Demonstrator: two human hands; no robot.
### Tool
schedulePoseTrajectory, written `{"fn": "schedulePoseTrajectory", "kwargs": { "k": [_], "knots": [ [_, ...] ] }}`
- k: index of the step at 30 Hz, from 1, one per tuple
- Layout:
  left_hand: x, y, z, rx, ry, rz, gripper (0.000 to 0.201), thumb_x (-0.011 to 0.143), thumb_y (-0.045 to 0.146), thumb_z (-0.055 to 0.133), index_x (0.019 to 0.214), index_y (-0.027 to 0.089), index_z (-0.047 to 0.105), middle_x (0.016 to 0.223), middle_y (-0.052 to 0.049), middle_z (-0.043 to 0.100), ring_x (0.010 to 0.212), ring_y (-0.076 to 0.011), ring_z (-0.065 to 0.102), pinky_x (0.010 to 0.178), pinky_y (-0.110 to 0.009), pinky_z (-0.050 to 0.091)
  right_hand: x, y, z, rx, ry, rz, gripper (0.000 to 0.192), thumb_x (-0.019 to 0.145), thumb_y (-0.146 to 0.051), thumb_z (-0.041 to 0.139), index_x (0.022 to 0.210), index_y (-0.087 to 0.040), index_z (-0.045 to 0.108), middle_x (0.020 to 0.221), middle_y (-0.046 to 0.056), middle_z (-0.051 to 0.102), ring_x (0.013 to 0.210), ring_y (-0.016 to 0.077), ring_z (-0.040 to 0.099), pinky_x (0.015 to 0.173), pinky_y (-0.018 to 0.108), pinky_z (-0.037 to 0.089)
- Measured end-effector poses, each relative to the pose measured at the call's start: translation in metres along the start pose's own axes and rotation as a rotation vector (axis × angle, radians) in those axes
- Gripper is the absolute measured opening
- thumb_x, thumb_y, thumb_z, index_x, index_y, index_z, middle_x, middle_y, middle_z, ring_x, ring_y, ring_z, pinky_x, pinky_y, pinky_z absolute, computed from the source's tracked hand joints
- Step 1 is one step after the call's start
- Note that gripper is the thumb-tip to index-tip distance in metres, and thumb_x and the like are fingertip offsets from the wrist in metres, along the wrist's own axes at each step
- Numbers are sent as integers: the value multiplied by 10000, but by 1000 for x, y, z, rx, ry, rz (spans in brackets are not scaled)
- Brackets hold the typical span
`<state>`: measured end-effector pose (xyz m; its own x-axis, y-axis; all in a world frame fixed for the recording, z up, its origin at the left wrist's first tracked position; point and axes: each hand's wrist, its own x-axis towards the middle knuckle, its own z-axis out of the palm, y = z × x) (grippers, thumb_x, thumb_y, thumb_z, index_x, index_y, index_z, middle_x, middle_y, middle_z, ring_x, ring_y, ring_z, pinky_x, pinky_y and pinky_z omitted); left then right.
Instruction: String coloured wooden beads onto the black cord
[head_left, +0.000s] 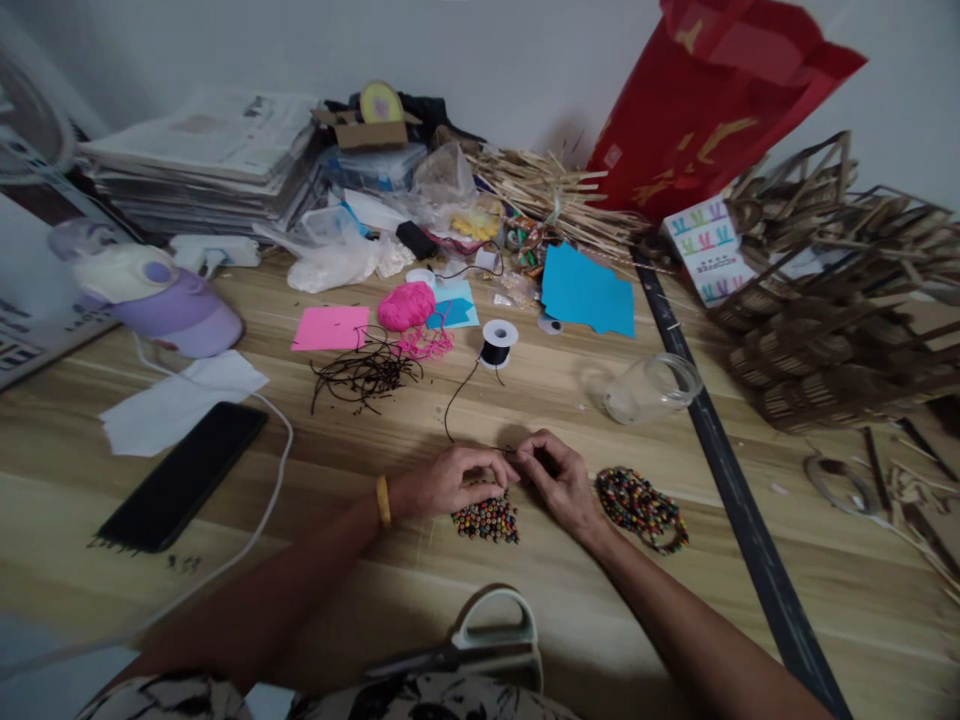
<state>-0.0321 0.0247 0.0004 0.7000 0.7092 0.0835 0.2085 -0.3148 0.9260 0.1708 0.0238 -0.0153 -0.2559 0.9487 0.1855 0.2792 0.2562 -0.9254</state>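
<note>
Wooden tabletop (pixel 525 400), head view: it carried everything you worked on, with both hands low at its near middle.
Left hand (pixel 450 483): your fingers were curled nearly closed, tips pinched at the black cord (pixel 459 392); whether a bead sat between them I could not tell.
Right hand (pixel 559 480): it was also pinched closed, fingertips meeting the left's at the cord's near end; what else it held was hidden.
Cord path: the thread ran from the black spool (pixel 497 343), standing upright well beyond your hands, in a loose curve down to your fingertips.
Loose beads (pixel 487 519): a small multicoloured pile lay just under and touching your left hand.
Beaded piece (pixel 640 505): a finished-looking mat of coloured beads lay just beside your right wrist.
Doing it well, as I judged: you needed the cord end kept short and stiff between the right fingertips, the pile close, and slack left toward the spool so it stayed upright.
Risk, as I judged: the scissors (pixel 480 640) at the table's near edge and the glass jar (pixel 651 388) lying on its side were both near your forearms.
Elsewhere: a black phone (pixel 184 476) lay well apart at the left, and a tangle of dark cord offcuts (pixel 365 372) lay beyond your hands.
</note>
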Motion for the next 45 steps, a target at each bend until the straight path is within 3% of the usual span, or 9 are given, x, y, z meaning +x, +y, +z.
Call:
{"fn": "schedulePoseTrajectory", "kwargs": {
  "k": [4, 10, 13, 19, 23, 31, 45],
  "knots": [
    [0, 7, 2, 18, -89, 31, 70, 859, 173, 564, 861, 146, 628, 1105, -111, 684, 1027, -189, 631, 910, -297, 446, 0, 0, 0, 26, 17, 6, 217, 875, -378, 560, 783, -183, 585, 726, 13, 552, 670, 140, 519, 621, 251, 423],
    [0, 8, 1, -7, -144, 27, 67, 859, 157, 559, 874, 149, 624, 994, -93, 712, 924, -174, 657, 846, -273, 466, 0, -1, 1, 55, 67, -1, 202, 877, -380, 554, 798, -194, 571, 711, 10, 520, 670, 150, 494, 603, 255, 412],
    [0, 4, 0, -21, -62, 8, 79, 856, 177, 571, 882, 137, 633, 950, -86, 710, 896, -167, 648, 837, -266, 464, -1, 0, 0, 62, 94, -22, 184, 878, -367, 554, 811, -196, 568, 710, 13, 521, 683, 155, 491, 604, 259, 409],
    [3, -4, -5, -145, 222, -137, 122, 823, 228, 603, 837, 111, 634, 843, -62, 680, 798, -151, 618, 743, -244, 467, -3, 2, 0, 89, 94, -63, 149, 888, -320, 545, 797, -203, 553, 714, 8, 528, 671, 148, 495, 604, 255, 405],
    [6, -11, -8, -235, 307, -195, 178, 777, 275, 659, 792, 98, 641, 777, -54, 663, 745, -144, 599, 702, -247, 462, -5, -2, 1, 31, 34, -82, 166, 898, -322, 528, 796, -196, 562, 727, 16, 539, 669, 147, 503, 610, 258, 407],
    [6, -17, -9, -355, 340, -231, 215, 704, 290, 740, 772, 107, 651, 752, -32, 665, 716, -125, 593, 681, -237, 461, -7, -7, 3, -86, 5, -123, 154, 904, -289, 515, 792, -197, 567, 722, 15, 550, 660, 141, 519, 609, 251, 417],
    [6, -19, -13, -481, 276, -274, 226, 663, 274, 763, 778, 106, 665, 750, -35, 691, 707, -118, 613, 700, -245, 472, 5, -20, 3, -209, -71, -231, 166, 909, -276, 497, 790, -193, 576, 726, 31, 578, 658, 145, 537, 604, 256, 434]
  ]
}}
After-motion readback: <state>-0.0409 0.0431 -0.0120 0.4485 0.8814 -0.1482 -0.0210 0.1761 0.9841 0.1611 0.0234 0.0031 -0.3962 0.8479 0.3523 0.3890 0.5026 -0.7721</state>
